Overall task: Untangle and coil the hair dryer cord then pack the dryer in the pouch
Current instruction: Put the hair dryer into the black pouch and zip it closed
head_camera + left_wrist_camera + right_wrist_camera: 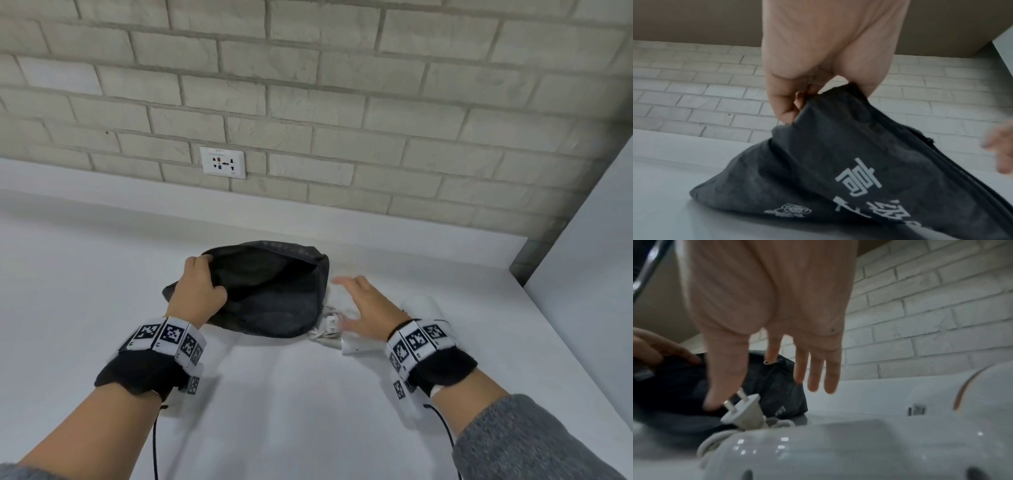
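Note:
A dark grey fabric pouch (274,294) (838,162) (777,386) with white print lies on the white table, its mouth gaping upward. My left hand (198,291) (797,104) pinches the near rim of the pouch and lifts it. The white hair dryer (421,308) (859,447) lies just right of the pouch, mostly hidden under my right hand in the head view. Its white cord (323,330) (715,441) is bundled beside the handle, with the plug (331,322) (744,412) on top. My right hand (363,308) (777,369) hovers over the dryer with fingers spread, holding nothing.
A brick wall with a white power socket (222,162) stands behind the table (102,291). A white vertical panel (589,257) bounds the table on the right.

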The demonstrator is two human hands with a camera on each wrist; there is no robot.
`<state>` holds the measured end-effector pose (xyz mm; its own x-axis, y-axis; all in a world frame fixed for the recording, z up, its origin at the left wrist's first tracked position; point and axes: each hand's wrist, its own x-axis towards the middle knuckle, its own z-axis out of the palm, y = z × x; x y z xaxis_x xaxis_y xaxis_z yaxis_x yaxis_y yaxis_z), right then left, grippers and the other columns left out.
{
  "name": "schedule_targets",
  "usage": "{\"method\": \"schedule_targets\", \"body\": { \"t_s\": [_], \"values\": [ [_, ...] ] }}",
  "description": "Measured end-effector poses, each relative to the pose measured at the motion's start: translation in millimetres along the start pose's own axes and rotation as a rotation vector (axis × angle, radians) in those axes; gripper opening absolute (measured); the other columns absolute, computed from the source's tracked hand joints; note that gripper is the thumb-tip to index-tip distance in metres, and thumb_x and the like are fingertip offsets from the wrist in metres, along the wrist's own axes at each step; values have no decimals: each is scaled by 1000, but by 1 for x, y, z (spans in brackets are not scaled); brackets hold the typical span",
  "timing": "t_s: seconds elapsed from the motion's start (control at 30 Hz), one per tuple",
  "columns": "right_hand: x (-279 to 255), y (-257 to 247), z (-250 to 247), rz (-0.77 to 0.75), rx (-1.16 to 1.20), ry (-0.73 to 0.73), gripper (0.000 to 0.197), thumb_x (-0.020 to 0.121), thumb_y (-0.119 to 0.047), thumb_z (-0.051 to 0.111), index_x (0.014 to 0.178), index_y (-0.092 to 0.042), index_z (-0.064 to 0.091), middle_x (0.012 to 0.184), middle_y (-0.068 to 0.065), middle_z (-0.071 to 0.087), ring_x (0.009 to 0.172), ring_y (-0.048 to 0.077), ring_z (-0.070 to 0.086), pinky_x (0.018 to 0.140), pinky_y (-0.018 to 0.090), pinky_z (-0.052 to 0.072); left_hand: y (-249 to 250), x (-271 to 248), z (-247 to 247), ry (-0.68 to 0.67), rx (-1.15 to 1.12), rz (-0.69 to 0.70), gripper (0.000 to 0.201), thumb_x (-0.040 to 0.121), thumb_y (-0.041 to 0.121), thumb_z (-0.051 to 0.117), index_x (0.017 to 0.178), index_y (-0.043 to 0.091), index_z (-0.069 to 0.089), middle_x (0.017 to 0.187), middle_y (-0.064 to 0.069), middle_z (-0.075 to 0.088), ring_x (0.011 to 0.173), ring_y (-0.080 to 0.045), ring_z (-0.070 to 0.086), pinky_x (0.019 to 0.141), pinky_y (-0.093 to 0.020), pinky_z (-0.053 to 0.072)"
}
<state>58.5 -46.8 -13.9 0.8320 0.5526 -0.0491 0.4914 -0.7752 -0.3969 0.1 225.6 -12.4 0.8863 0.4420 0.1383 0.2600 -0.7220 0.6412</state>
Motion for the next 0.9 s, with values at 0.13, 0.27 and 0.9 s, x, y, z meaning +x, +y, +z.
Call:
{"method": "schedule_targets", "body": {
  "t_s": [0.13,0.27,0.9],
  "values": [
    [-3,4,20,51,-338,-297,84,71,-14,69,137,-35,21,125,7,38,108,30,50,89,41,46,1,2,-4,-81,88,43,70,75,-2,52,140,6,25,141,-15,31,123,-37,41,99,-40,36],
    [8,5,26,76,-302,-296,73,69,-8,68,128,-27,30,117,10,46,99,31,55,82,40,49,-3,1,2,-79,21,141,56,71,-15,49,122,6,46,126,-7,34,105,-26,47,85,-19,36],
    [-20,-8,-15,-112,61,-281,52,76,-7,65,119,-30,46,95,-19,53,72,0,48,66,13,37,-9,0,-4,9,83,352,68,71,-19,45,133,7,44,139,-8,43,125,-28,43,102,-26,34]
  ]
}}
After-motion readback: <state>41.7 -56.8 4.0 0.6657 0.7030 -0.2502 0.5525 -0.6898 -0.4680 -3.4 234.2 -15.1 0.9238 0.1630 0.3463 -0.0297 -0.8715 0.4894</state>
